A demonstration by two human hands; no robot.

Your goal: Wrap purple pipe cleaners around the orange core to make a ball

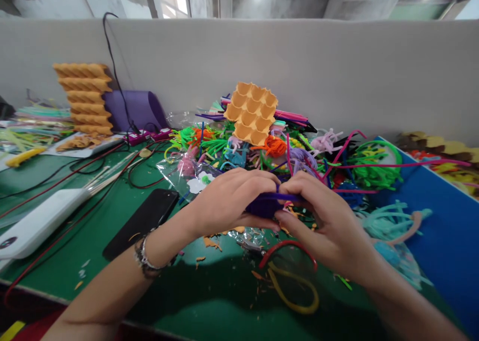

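Fingertips of the left hand (232,201) and right hand (325,221) press together on a purple pipe-cleaner bundle (262,207), pinching it from both sides just above the green table (209,301). Close behind, a heap of coloured pipe cleaners (359,166) crowds back to the grey partition (337,72). A black phone (144,221) lies just beside the left wrist. Red and yellow loops (295,281) lie under the right hand. A blue board (449,231) bounds the right side. Bare green surface shows along the near edge.
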